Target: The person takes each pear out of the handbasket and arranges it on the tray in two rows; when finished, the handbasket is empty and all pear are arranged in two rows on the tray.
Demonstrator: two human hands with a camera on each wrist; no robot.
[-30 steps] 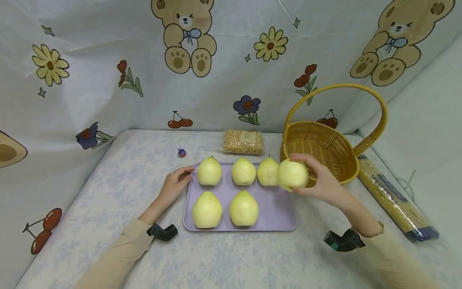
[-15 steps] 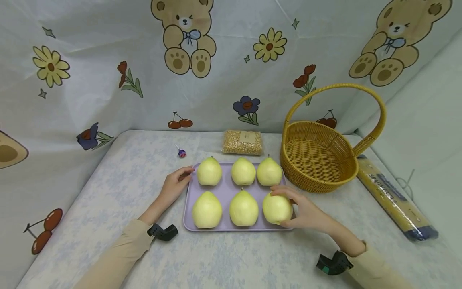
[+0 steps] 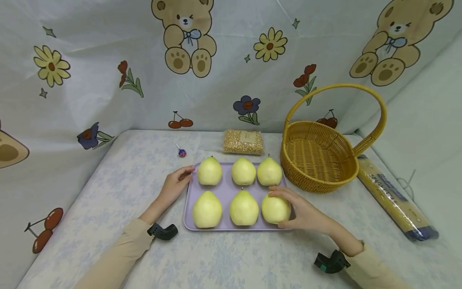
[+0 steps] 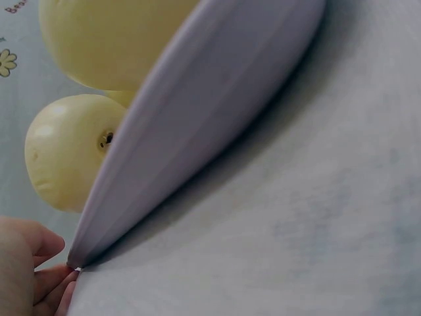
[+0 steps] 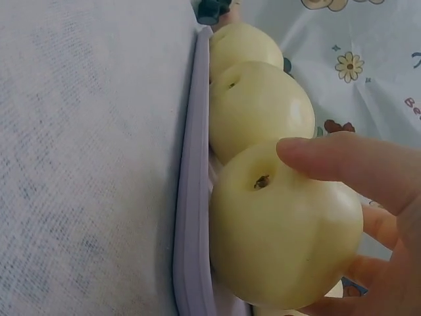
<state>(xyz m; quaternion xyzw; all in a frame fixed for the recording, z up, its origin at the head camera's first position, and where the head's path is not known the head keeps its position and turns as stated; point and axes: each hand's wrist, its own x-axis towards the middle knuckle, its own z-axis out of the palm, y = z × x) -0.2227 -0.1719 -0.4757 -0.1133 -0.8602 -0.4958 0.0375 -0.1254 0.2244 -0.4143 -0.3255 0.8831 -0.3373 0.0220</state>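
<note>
A lilac tray (image 3: 224,200) bears several pale yellow-green pears in two rows. My right hand (image 3: 306,210) holds the front-right pear (image 3: 274,208), thumb on the near side and fingers round the far side. In the right wrist view this pear (image 5: 283,230) sits inside the tray's rim, its dark blossom end facing the camera. My left hand (image 3: 175,185) is at the tray's back-left corner. The left wrist view shows thumb and fingers (image 4: 49,283) pinching the tray's rim (image 4: 197,125) there. Fingers behind the right-hand pear are partly hidden.
A yellow wicker basket (image 3: 317,156) with a tall handle stands behind the tray's right end. Right of it lies a spaghetti packet (image 3: 397,200). A bag of corn kernels (image 3: 243,142) and a lollipop (image 3: 181,152) lie behind the tray. A patterned cloth hangs at the back.
My right hand has carried the pear from beside the basket, leftward and down, to the tray's front-right spot, then shifted slightly left. The left hand has stayed at the tray corner.
</note>
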